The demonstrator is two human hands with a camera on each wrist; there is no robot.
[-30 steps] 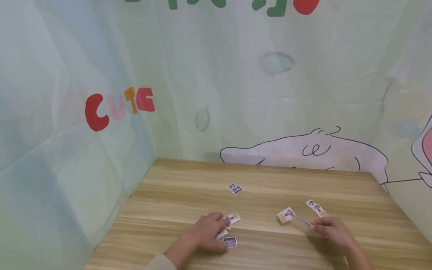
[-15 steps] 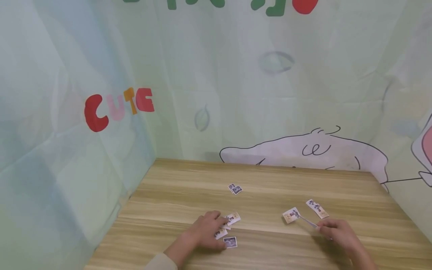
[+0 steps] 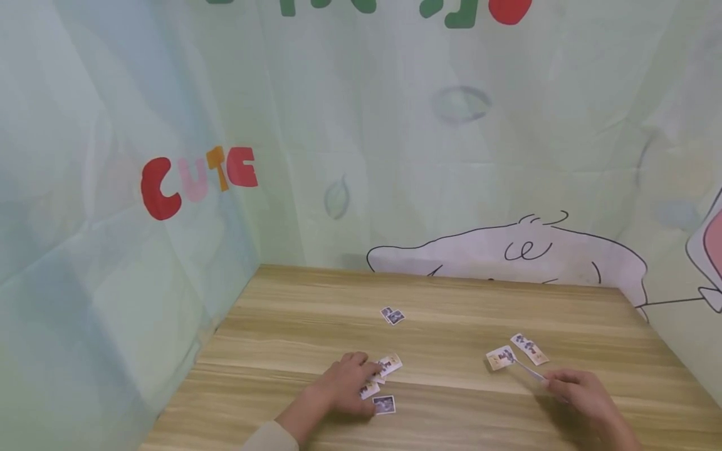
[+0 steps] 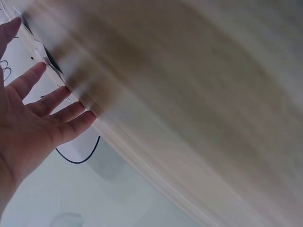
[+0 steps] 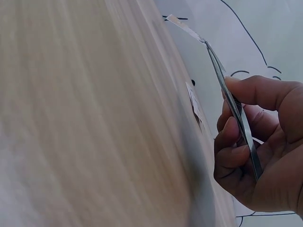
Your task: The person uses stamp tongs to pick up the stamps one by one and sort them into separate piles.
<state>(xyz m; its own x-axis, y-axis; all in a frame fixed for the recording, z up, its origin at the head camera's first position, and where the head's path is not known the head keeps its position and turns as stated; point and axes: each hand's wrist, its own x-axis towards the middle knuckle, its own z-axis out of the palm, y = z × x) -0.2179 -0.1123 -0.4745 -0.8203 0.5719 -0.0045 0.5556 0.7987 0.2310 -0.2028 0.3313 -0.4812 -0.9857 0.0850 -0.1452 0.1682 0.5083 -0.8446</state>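
Note:
My right hand (image 3: 581, 394) holds a pair of metal tweezers (image 5: 239, 116), pinched between thumb and fingers. A small printed card (image 3: 500, 357) is caught at the tweezers' tips, seen nearly edge-on in the right wrist view and apart from the tabletop there. Just beyond it lie overlapping printed cards (image 3: 530, 349) on the table. My left hand (image 3: 345, 385) rests at the tabletop with its fingers spread, fingertips at a few small cards (image 3: 389, 364) that it partly covers. By its thumb lies a dark-pictured card (image 3: 385, 404).
Two overlapping dark-pictured cards (image 3: 393, 315) lie farther back on the wooden table (image 3: 293, 313). Printed fabric walls (image 3: 361, 156) stand along the table's back and left edges.
My right hand has moved to the right with the tweezers, carrying the card toward the overlapping cards there. The left hand has stayed nearly in place.

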